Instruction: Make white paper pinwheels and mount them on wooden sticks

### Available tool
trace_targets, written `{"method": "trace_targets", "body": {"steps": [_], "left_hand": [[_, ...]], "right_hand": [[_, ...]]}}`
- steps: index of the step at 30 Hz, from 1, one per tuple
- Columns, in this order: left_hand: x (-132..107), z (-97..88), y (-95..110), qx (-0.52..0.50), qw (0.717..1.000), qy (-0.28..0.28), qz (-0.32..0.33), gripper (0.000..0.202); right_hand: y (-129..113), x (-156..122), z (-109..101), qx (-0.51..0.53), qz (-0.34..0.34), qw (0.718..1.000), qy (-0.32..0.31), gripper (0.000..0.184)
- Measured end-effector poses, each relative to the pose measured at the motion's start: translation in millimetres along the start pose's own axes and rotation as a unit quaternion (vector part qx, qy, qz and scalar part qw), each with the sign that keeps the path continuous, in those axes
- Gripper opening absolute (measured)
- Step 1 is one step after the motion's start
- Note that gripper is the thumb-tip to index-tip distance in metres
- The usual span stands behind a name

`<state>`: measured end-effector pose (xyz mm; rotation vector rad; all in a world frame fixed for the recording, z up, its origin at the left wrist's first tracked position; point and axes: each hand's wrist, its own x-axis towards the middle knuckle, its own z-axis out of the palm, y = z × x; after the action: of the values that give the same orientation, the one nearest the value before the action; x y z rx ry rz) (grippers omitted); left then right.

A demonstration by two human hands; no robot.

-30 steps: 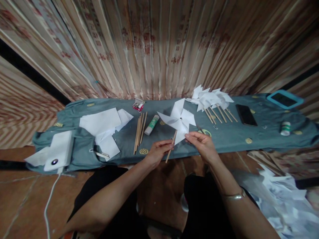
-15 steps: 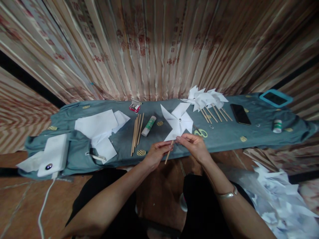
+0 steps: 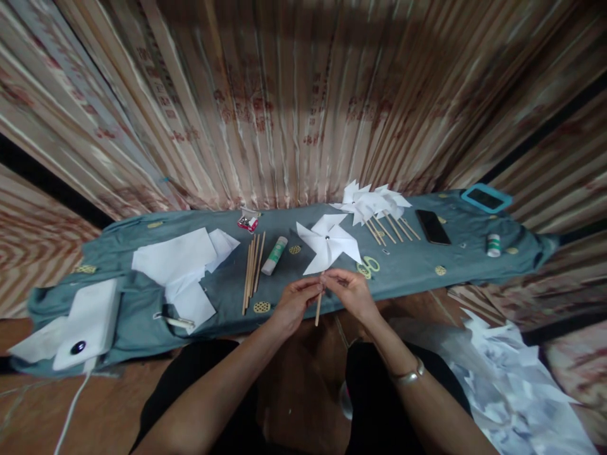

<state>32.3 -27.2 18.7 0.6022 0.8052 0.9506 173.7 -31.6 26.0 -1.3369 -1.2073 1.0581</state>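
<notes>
A white paper pinwheel [image 3: 329,244] on a thin wooden stick [image 3: 318,309] stands upright in front of me, over the near edge of a low table under a grey-blue cloth [image 3: 408,268]. My left hand [image 3: 296,302] pinches the stick just below the paper. My right hand [image 3: 349,292] pinches the same stick from the right, fingertips meeting the left hand's. Both hands are closed on it.
On the cloth lie a bundle of wooden sticks [image 3: 251,270], a glue stick [image 3: 274,255], white paper sheets [image 3: 177,262], scissors [image 3: 368,266], several finished pinwheels [image 3: 372,205], a black phone [image 3: 432,226], a small tape roll [image 3: 493,245]. Paper scraps [image 3: 512,379] litter the floor right.
The pinwheel's blades have turned. My right hand slid from a blade's lower tip down and left to the stick beside my left hand. The camera tilted, shifting the table lower.
</notes>
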Motion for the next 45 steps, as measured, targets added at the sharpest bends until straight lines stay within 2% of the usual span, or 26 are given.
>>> {"method": "trace_targets", "body": {"steps": [8, 13, 18, 24, 29, 33, 38, 45], "left_hand": [[8, 0.7, -6, -0.017, 1.000, 0.016, 0.000, 0.039], [6, -4.1, -8, -0.005, 1.000, 0.025, 0.003, 0.041], [4, -5.9, -3, -0.005, 0.998, 0.057, 0.003, 0.043], [2, -9.5, 4, -0.010, 0.998, 0.064, 0.025, 0.041], [2, -14.0, 5, -0.030, 0.995, 0.089, 0.027, 0.045], [2, -15.5, 6, -0.025, 0.995, 0.093, 0.024, 0.045], [1, -14.3, 5, -0.027, 0.995, 0.089, 0.025, 0.044], [1, -15.8, 4, 0.021, 0.997, 0.061, 0.040, 0.040]], "right_hand": [[6, 7, 8, 0.030, 0.026, 0.998, 0.041, 0.030], [13, 13, 11, -0.022, 0.010, 0.999, 0.037, 0.034], [11, 22, 15, -0.069, -0.002, 0.997, 0.019, 0.034], [2, 38, 23, -0.180, -0.018, 0.983, -0.012, 0.023], [-13, 50, 21, -0.301, -0.030, 0.953, -0.020, 0.020], [-24, 56, 9, -0.389, -0.040, 0.920, -0.024, 0.019], [-29, 76, -20, -0.485, -0.022, 0.874, -0.010, 0.020], [-17, 136, -68, -0.596, 0.051, 0.800, 0.053, 0.028]]}}
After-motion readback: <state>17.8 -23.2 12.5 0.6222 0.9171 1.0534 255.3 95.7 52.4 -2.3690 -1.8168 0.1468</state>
